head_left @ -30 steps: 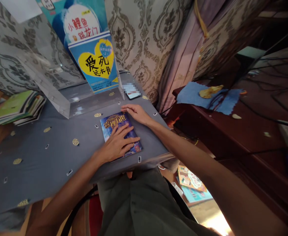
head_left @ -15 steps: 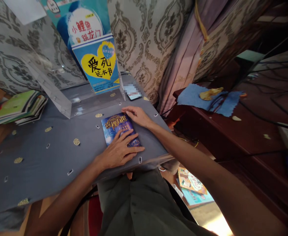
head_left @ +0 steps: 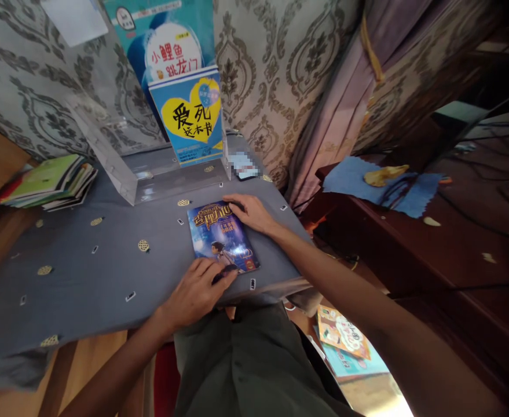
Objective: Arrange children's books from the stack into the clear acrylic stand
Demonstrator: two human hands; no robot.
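Blue, gold-lettered, glossy book [head_left: 222,234]

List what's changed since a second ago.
The left hand slid back toward the wearer, from across the book to its near edge, uncovering much of the cover. Whether it grips there is unclear. The view swung slightly left.

Same: book closed and in place, right hand by its far right corner, clear stand and upright books behind.
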